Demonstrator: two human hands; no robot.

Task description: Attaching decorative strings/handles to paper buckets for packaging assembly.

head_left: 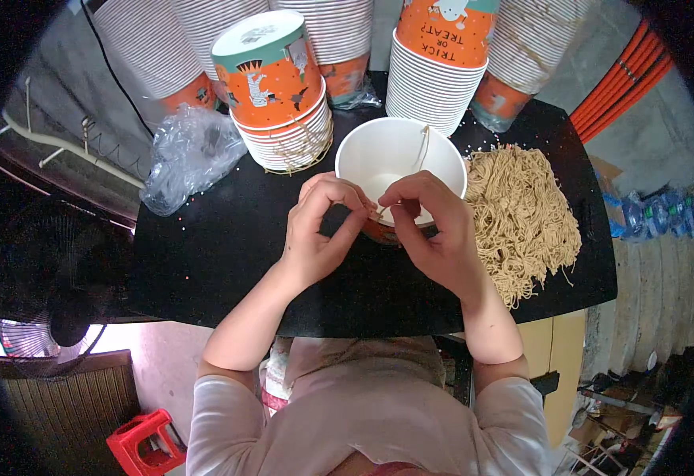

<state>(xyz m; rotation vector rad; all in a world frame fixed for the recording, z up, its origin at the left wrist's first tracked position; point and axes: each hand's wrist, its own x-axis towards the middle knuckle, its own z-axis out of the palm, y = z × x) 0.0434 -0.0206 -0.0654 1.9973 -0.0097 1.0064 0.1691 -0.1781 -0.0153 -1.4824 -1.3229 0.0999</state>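
Note:
A white-lined paper bucket (359,155) with an orange outside stands in front of me, its mouth facing up toward me. A thin tan cord (424,147) hangs inside from the far side of its rim. At the near rim, my left hand (322,226) is closed in a pinch on a short bit of the cord. My right hand (438,222) pinches the cord just beside it, fingertips nearly meeting the left ones. The exact spot where the cord meets the near rim is partly hidden by my fingers. A big heap of tan cords (521,222) lies right of the bucket.
Nested orange-and-white buckets (272,87) with cords looped around them stand at the back left; another stack (438,79) rises behind the bucket. Crumpled clear plastic (192,155) lies on the black table (212,270). A fan (53,278) and red stool (147,444) are at left.

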